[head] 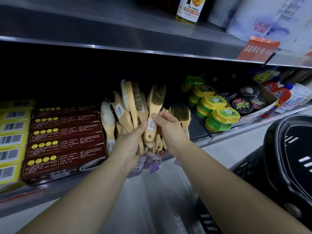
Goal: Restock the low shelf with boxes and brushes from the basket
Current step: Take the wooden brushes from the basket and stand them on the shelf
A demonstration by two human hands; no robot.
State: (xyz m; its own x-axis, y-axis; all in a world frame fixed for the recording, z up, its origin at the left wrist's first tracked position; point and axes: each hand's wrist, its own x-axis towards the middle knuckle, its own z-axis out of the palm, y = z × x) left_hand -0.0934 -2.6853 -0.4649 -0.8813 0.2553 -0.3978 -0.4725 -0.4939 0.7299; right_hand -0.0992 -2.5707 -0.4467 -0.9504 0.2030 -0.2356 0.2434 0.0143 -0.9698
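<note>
— So, where are the pale wooden bristle brushes [133, 100]?
— Left hand [133, 141] grips the bundle at the grey metal low shelf [198, 127]; right hand [166, 122] pinches one handle. Pulling it may spill the others.

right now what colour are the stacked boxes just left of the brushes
The boxes are dark maroon with yellow round dots; the head view shows it.

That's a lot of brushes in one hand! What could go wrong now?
The left hand grips a whole bundle of brushes by the handles, so some might slip and fall. The right hand pinches one brush; pulling it could tug others loose. Their strings hang bunched and may snag.
</note>
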